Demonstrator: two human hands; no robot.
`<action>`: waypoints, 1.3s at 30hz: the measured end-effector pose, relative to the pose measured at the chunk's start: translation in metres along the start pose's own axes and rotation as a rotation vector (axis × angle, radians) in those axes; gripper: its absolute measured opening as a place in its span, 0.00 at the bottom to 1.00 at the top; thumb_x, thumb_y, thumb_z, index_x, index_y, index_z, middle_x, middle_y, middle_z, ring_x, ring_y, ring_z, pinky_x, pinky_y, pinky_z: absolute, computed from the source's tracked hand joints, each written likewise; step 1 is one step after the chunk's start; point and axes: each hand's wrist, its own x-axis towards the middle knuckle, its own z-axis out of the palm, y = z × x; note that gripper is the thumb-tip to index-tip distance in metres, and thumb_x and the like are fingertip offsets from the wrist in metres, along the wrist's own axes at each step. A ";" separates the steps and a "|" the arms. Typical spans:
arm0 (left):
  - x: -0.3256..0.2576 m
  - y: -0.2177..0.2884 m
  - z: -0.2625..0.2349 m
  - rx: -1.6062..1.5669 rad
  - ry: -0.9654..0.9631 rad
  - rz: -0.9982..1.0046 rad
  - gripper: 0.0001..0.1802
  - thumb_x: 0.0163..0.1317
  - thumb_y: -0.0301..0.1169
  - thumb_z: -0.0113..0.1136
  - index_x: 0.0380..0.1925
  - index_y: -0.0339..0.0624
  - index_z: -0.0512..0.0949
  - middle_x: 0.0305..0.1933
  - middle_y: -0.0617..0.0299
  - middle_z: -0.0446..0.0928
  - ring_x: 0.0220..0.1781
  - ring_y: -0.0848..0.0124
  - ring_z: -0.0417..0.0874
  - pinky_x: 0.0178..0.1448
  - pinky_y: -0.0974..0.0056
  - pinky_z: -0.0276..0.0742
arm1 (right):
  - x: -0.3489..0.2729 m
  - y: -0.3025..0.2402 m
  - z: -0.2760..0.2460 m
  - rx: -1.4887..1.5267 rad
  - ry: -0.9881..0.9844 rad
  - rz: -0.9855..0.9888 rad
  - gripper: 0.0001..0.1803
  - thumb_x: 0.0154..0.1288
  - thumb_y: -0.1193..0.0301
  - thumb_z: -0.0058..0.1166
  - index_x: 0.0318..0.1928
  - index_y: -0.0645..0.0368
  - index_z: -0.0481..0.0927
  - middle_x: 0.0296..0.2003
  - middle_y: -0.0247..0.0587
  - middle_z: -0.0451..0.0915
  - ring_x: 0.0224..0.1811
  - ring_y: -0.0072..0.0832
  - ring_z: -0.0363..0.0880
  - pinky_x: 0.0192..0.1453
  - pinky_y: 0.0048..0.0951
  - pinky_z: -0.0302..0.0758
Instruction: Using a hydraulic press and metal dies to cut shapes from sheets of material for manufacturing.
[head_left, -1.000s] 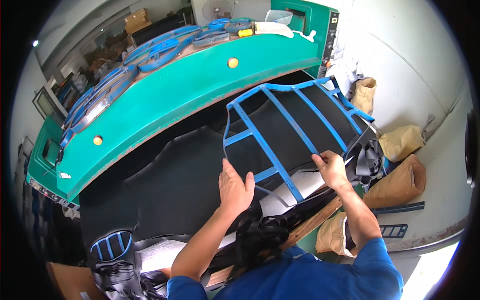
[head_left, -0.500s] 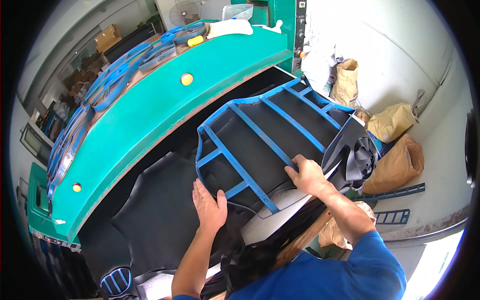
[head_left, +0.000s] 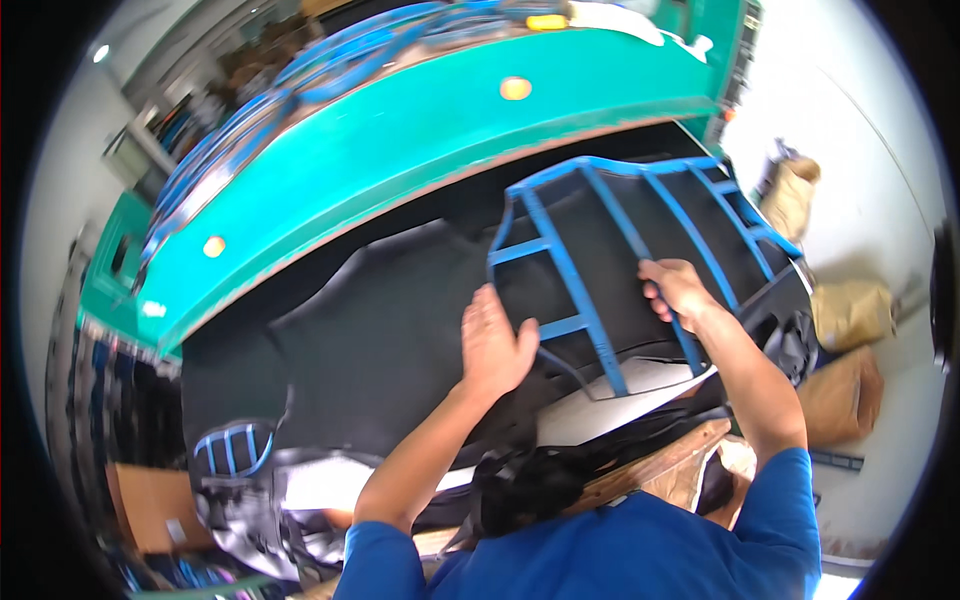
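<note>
Where blue frame [head_left: 568, 280] ends | left hand [head_left: 496, 347] beside | open black sheet [head_left: 370, 340] leftward

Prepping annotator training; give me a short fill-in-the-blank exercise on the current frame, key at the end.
1. The hand around a bar of the large blue frame is the person's ____ one.
2. The sheet under that frame is coloured ____.
3. Seen by the person, the small blue frame lies to the ____ of the large one.
4. The green machine shows ____ round orange buttons on its long front.

Missing words: right; black; left; two.
</note>
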 end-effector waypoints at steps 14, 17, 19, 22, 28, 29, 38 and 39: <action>-0.059 0.047 -0.048 -0.011 0.154 0.148 0.47 0.64 0.42 0.54 0.66 0.11 0.46 0.71 0.21 0.51 0.77 0.34 0.50 0.79 0.42 0.43 | -0.066 0.007 0.001 -0.173 0.258 -0.519 0.16 0.74 0.61 0.54 0.30 0.56 0.75 0.16 0.22 0.65 0.13 0.11 0.58 0.14 0.19 0.52; -0.082 0.058 -0.064 -0.027 0.043 0.182 0.51 0.65 0.46 0.58 0.66 0.10 0.44 0.70 0.19 0.51 0.75 0.32 0.51 0.78 0.42 0.45 | -0.100 -0.018 -0.011 -0.321 0.364 -0.792 0.13 0.73 0.62 0.57 0.38 0.60 0.80 0.20 0.20 0.65 0.22 0.10 0.60 0.25 0.18 0.57; -0.093 0.060 -0.084 -0.061 0.093 0.324 0.51 0.64 0.45 0.62 0.68 0.17 0.46 0.61 0.25 0.68 0.64 0.34 0.71 0.71 0.41 0.64 | -0.126 -0.047 -0.016 -0.468 0.492 -0.944 0.13 0.71 0.63 0.59 0.39 0.62 0.81 0.21 0.23 0.68 0.24 0.12 0.63 0.28 0.19 0.61; -0.063 0.088 -0.160 -0.097 0.197 0.707 0.36 0.60 0.41 0.67 0.61 0.28 0.69 0.45 0.46 0.83 0.47 0.49 0.86 0.46 0.51 0.83 | -0.167 -0.103 -0.031 -0.750 0.597 -1.206 0.13 0.66 0.64 0.64 0.37 0.62 0.83 0.20 0.31 0.73 0.22 0.17 0.69 0.28 0.21 0.66; 0.010 0.179 -0.295 0.506 0.861 1.054 0.34 0.57 0.34 0.69 0.64 0.38 0.71 0.64 0.45 0.73 0.69 0.51 0.71 0.71 0.48 0.63 | -0.216 -0.189 -0.036 -1.028 0.463 -1.636 0.17 0.58 0.57 0.71 0.32 0.58 0.81 0.18 0.38 0.76 0.16 0.30 0.75 0.23 0.29 0.70; 0.017 0.185 -0.298 0.554 0.858 1.001 0.35 0.58 0.36 0.70 0.65 0.39 0.70 0.65 0.45 0.72 0.68 0.50 0.72 0.70 0.49 0.65 | -0.225 -0.198 -0.043 -1.145 0.461 -1.674 0.18 0.57 0.56 0.71 0.32 0.58 0.81 0.18 0.39 0.76 0.16 0.33 0.75 0.22 0.30 0.70; -0.037 0.134 -0.274 0.376 0.493 0.503 0.12 0.65 0.30 0.64 0.42 0.35 0.73 0.16 0.51 0.72 0.18 0.51 0.78 0.21 0.57 0.68 | -0.241 -0.238 -0.013 -1.586 0.059 -1.932 0.26 0.51 0.48 0.71 0.26 0.56 0.75 0.13 0.33 0.68 0.15 0.36 0.68 0.23 0.34 0.63; -0.043 0.136 -0.268 0.304 0.430 0.417 0.11 0.66 0.30 0.63 0.38 0.36 0.72 0.15 0.53 0.70 0.17 0.53 0.77 0.21 0.59 0.67 | -0.235 -0.239 -0.011 -1.543 0.029 -1.917 0.26 0.49 0.47 0.71 0.27 0.56 0.74 0.14 0.34 0.69 0.18 0.37 0.70 0.27 0.35 0.65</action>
